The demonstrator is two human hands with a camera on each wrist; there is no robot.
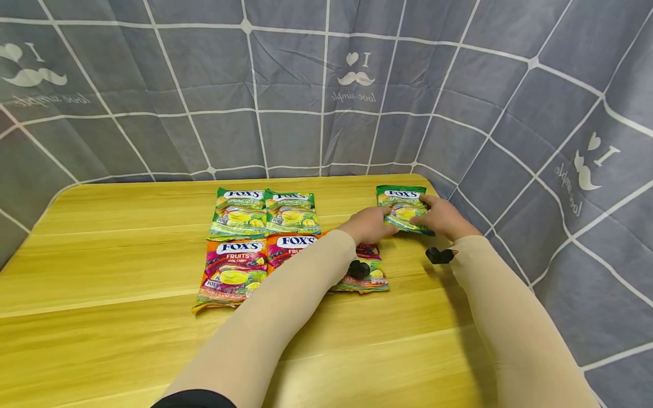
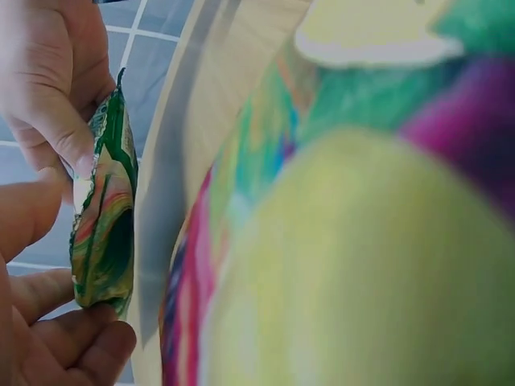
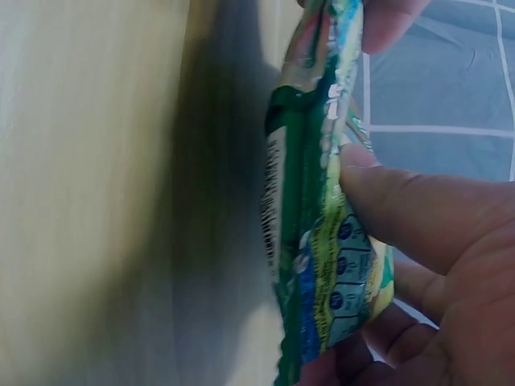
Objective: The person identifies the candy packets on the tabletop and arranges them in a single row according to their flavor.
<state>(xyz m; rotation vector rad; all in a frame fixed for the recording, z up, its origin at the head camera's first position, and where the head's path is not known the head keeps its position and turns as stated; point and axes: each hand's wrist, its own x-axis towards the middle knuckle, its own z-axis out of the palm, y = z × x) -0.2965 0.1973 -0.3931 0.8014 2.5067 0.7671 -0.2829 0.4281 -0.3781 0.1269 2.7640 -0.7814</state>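
Observation:
Both hands hold a green Fox's Spring Tea candy bag (image 1: 405,211) at the table's back right, lifted a little off the wood in the right wrist view. My left hand (image 1: 368,225) grips its left side, fingers under the lower edge in the left wrist view. On the opposite side, my right hand (image 1: 445,218) pinches the bag, thumb (image 3: 402,201) on the printed front and fingers behind. Below the left hand lies a red-and-orange Fox's Fruits bag (image 1: 374,273), partly covered by the left forearm.
Two green Spring Tea bags (image 1: 238,216) lie side by side at the back. Before them are more Fruits bags (image 1: 234,275), one partly hidden by the left sleeve. Grey checked cloth (image 1: 291,73) hangs behind and to the right of the wooden table (image 1: 102,255).

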